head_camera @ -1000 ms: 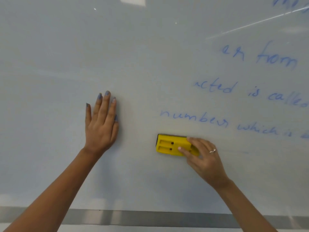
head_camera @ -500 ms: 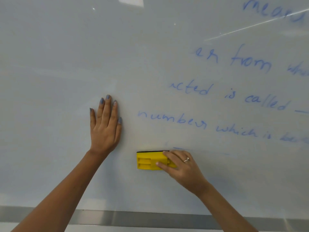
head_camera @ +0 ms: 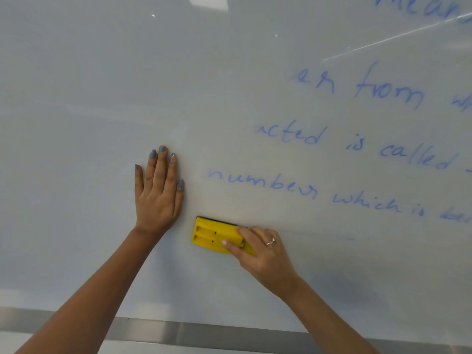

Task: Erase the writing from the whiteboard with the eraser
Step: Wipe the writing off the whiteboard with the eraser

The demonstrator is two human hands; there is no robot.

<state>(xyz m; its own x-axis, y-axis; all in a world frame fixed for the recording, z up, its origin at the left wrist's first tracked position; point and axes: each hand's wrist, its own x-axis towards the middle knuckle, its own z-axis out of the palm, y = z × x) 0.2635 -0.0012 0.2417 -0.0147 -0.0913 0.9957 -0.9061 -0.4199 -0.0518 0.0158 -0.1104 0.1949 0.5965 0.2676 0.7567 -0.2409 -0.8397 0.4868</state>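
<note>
My right hand [head_camera: 263, 254] grips the yellow eraser [head_camera: 214, 235] flat on the whiteboard [head_camera: 89, 85], low centre, under blue writing [head_camera: 263, 183]. Left hand [head_camera: 158, 192] is open, palm pressed on board beside it.

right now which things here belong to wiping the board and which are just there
Part of the job:
- yellow eraser, held by the right hand
- blue writing
- whiteboard

Just there:
- left hand, flat on the board
- ring
- metal ledge below
</note>
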